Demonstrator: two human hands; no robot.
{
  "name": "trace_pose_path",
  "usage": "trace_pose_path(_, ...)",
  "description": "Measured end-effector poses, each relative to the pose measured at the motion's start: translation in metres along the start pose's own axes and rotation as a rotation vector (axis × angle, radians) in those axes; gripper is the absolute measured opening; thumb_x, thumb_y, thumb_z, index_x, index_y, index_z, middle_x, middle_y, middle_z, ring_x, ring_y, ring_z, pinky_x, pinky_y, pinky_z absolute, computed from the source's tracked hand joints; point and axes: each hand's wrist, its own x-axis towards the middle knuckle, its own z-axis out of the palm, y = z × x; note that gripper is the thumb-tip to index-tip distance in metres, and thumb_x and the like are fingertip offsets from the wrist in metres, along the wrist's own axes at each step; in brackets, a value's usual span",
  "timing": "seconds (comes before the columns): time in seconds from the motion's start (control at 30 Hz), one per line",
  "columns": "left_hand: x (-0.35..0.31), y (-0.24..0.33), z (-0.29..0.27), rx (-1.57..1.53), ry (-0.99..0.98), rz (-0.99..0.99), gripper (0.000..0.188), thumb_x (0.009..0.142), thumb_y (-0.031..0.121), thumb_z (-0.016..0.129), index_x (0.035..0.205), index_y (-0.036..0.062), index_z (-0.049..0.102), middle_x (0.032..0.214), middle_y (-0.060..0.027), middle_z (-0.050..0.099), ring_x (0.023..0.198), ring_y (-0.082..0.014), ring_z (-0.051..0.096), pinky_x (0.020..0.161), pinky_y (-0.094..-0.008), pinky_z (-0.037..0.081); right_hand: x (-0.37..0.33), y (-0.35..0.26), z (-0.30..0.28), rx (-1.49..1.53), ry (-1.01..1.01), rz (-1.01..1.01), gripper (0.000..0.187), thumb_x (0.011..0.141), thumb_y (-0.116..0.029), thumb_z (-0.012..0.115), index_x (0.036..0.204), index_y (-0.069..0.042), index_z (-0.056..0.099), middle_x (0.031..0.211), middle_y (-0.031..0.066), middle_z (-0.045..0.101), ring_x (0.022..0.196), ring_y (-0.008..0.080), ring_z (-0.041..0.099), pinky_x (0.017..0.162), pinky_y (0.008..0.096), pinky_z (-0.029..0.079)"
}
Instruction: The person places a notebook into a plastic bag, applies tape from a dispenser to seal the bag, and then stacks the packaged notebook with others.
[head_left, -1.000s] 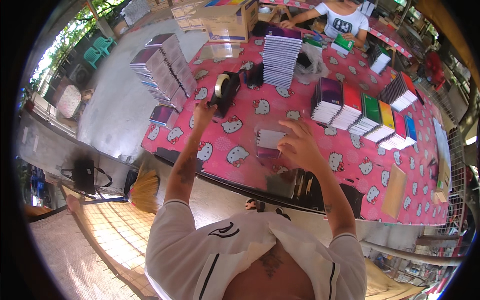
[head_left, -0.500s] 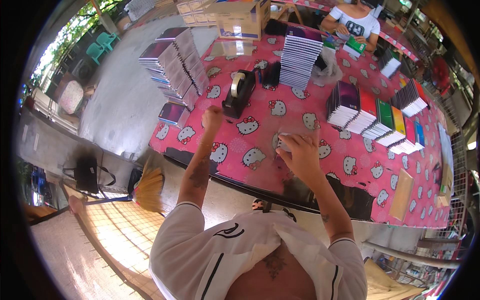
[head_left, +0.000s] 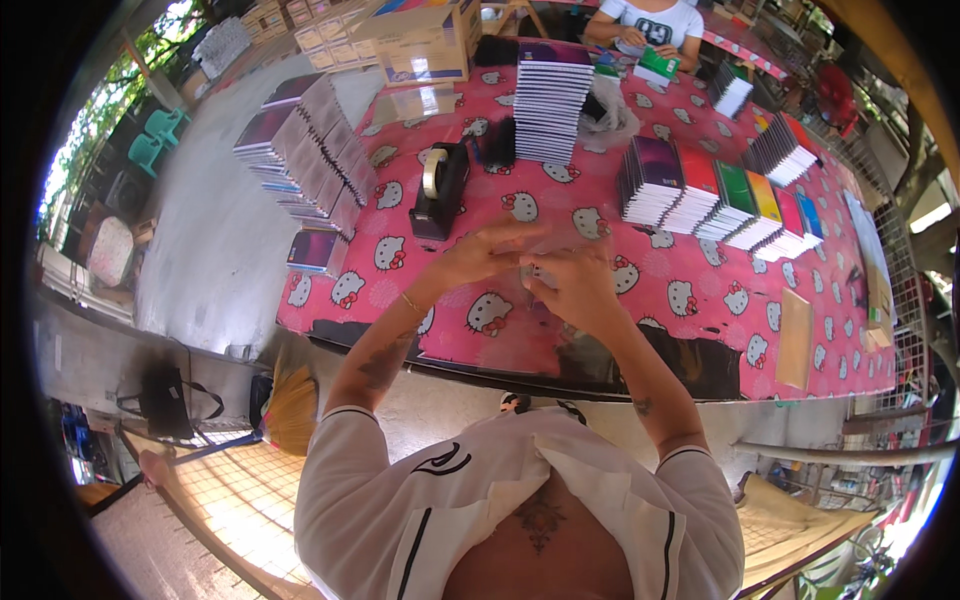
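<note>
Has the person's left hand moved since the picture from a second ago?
Yes. The left hand has moved rightward, from the near end of the black tape dispenser to beside the right hand.

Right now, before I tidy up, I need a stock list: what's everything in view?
Table: 1, pink patterned cover, centre
Tape dispenser: 1, black, table's left half
Clear item: at least 1, see-through, between the hands, too blurred to identify
Tall notebook stack: 1, purple top, back centre
Left notebooks: several stacks, purple tops, table's left edge
Notebook row: 6 stacks, purple, red, green, yellow, pink, blue, right
Plastic bag: 1, clear, behind the row
Cartons: several, brown, back left
Chairs: 2, green, far left
Broom: 1, yellow, lower left
Co-worker: 1, white top, far side
Smaller background things: unclear
Left hand: 1, bare, above table
Right hand: 1, bare, beside it
</note>
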Motion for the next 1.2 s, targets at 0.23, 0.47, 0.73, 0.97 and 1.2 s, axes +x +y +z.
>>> trace_pose_path(0.23,0.009,-0.008,0.0,0.203,0.106,0.211,0.019,0.082,0.007,0.078,0.098,0.0171,0.079,0.131,-0.0087,0.054,0.127,-0.0267,0.047,0.101,-0.0392,0.041,-0.041,0.051,-0.036,0.147,0.231,0.252,0.05,0.071,-0.035,0.085,0.115,-0.018,0.07,0.125,0.0069,0.058,0.118,0.0298,0.055,0.1,0.0511,0.039)
trace_pose_path(0.47,0.042,-0.026,0.047,0.616,0.126,0.394,0.035,0.077,0.017,0.081,0.111,0.0263,0.075,0.144,-0.0119,0.049,0.133,-0.0349,0.044,0.104,-0.0485,0.043,-0.058,0.081,0.03,0.132,0.008,-0.114,0.061,0.071,-0.029,0.086,0.128,-0.02,0.066,0.152,0.0163,0.038,0.139,0.0364,0.039,0.112,0.0546,0.032)
trace_pose_path(0.73,0.039,-0.05,0.065,-0.341,0.117,-0.094,0.081,0.086,0.023,0.077,0.152,0.0048,0.035,0.141,-0.0182,0.052,0.126,-0.0257,0.053,0.105,-0.0384,0.043,-0.031,0.11,0.059,0.904,0.225,0.211,0.053,0.087,-0.04,0.077,0.128,-0.009,0.064,0.149,0.0165,0.043,0.133,0.0324,0.048,0.108,0.0452,0.038)
trace_pose_path(0.97,0.003,-0.034,0.046,0.067,0.038,-0.139,0.051,0.091,0.029,0.074,0.132,0.0018,0.061,0.125,-0.0122,0.064,0.119,-0.0239,0.06,0.101,-0.0349,0.047,-0.018,0.095,0.018,0.782,-0.016,-0.011,0.046,0.088,-0.028,0.075,0.126,-0.004,0.063,0.124,0.0094,0.064,0.112,0.0261,0.062,0.093,0.0397,0.049)
trace_pose_path(1.2,-0.011,-0.014,0.064,0.648,0.137,0.293,0.037,0.081,0.021,0.08,0.114,0.0046,0.07,0.111,-0.0138,0.066,0.105,-0.0317,0.063,0.081,-0.0382,0.054,-0.042,0.084,0.022,0.247,0.133,-0.174,0.03,0.077,-0.01,0.077,0.106,-0.009,0.07,0.107,0.009,0.064,0.099,0.0297,0.061,0.09,0.0426,0.046)
